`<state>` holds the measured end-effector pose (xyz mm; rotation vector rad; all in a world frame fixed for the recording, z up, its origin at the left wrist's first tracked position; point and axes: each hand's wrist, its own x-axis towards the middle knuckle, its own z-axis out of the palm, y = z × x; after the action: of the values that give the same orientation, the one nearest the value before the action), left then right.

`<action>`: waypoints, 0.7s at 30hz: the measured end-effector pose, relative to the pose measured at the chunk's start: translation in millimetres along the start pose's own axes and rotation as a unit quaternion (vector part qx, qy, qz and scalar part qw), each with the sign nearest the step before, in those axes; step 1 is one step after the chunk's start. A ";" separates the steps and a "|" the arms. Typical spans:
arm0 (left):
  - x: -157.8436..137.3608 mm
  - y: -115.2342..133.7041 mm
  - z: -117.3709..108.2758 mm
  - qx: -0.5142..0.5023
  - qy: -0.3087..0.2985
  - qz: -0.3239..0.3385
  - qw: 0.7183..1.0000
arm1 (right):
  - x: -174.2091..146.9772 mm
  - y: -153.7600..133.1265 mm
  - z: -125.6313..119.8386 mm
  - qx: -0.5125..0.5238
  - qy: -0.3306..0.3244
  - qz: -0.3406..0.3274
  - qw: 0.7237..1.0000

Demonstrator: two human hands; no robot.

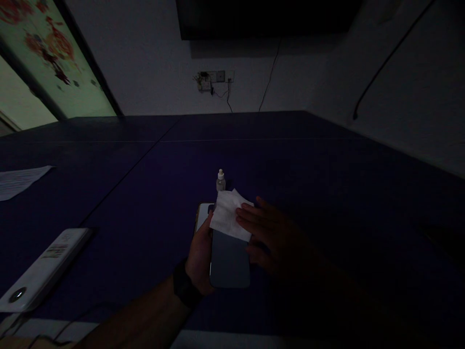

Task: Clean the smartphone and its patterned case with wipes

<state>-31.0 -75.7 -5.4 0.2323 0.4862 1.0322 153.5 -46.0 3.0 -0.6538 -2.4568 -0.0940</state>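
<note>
My left hand (201, 254), with a dark watch on the wrist, is wrapped round a grey-blue phone (230, 264). A white tissue (228, 213) covers the upper part of the phone. The fingers of my right hand (271, 232) lie stretched over the tissue's right side, with the thumb near the phone's right edge. Just beyond the tissue stands a small clear dropper bottle (220, 182) with a white top. Partly hidden behind my left hand is a flat, pale, dark-edged object (199, 213) that looks like another phone or a case.
On the dark blue table (145, 194), a long white box (47, 266) with a printed label lies at the left. Farther back is a printed paper sheet (22, 180). Wall sockets (214, 77) with cables and a dark screen (269, 17) are on the far wall.
</note>
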 end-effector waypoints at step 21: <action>-2.0 -7.8 1.5 0.036 0.009 0.005 0.999 | 3.6 0.8 2.3 0.056 -0.020 0.003 0.998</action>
<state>-25.1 -81.3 -6.7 0.2905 0.5397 1.0288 150.2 -43.3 3.1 -0.6199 -2.4783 0.0585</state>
